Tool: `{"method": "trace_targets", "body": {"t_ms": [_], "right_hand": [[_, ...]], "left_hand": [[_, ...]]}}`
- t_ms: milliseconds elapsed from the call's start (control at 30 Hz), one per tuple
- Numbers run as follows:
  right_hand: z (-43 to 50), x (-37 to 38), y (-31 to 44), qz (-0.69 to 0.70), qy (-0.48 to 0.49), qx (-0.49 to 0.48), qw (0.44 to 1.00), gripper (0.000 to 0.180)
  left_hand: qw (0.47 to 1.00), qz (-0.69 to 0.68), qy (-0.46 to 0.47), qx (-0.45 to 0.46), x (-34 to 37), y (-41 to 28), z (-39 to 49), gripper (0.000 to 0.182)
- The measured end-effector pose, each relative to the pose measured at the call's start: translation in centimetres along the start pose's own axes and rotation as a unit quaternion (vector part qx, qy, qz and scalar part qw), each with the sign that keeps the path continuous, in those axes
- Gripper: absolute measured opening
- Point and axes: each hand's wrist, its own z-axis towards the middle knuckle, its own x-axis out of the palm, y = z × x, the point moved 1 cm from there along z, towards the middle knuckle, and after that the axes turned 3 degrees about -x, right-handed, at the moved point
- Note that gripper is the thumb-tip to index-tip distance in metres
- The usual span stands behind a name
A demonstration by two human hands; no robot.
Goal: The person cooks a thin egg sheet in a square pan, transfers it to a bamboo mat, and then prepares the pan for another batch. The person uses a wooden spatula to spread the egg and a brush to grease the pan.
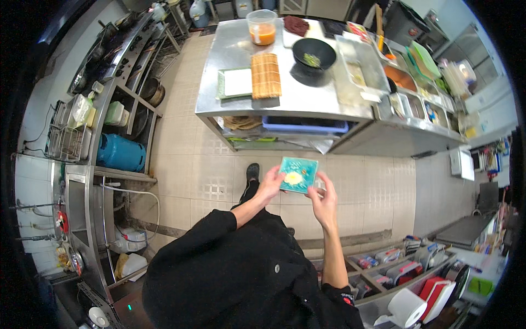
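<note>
Between my hands is a square turquoise plate with a pale yellow and white patch on its face. My left hand grips its left edge, thumb on top. At its right edge and lower right corner are the fingers of my right hand. Beyond, on the steel table, a bamboo rolling mat lies beside a green-rimmed rectangular plate with a white surface. A black bowl holds some green pieces. Behind the mat stands a clear plastic container with orange liquid.
A clear rectangular tub and metal food pans stand at the right of the table. To the left are a stove and a blue gas cylinder. Shelving with boxes and a paper roll is at the lower right.
</note>
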Motion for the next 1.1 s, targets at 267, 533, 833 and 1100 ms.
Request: {"method": "trace_targets", "body": {"t_ms": [267, 533, 833, 1100], "right_hand": [[27.2, 15.1, -5.6, -0.214, 0.073, 0.003, 0.974, 0.033], [40.7, 21.1, -6.2, -0.354, 0.022, -0.026, 0.935, 0.034], [41.9, 21.6, -8.6, -0.263, 0.086, -0.075, 0.958, 0.038], [38.5, 24.3, -5.0, -0.364, -0.071, -0.143, 0.918, 0.042]], "left_hand": [[0.993, 0.028, -0.056, 0.103, -10.4, -19.4, 14.1, 0.052], [0.92, 0.286, -0.171, 0.208, -15.3, -24.6, 27.6, 0.039], [0.917, 0.241, -0.222, 0.226, -16.3, -20.9, 30.0, 0.023], [0.937, 0.227, -0.139, 0.226, -19.4, -25.4, 26.0, 0.052]]}}
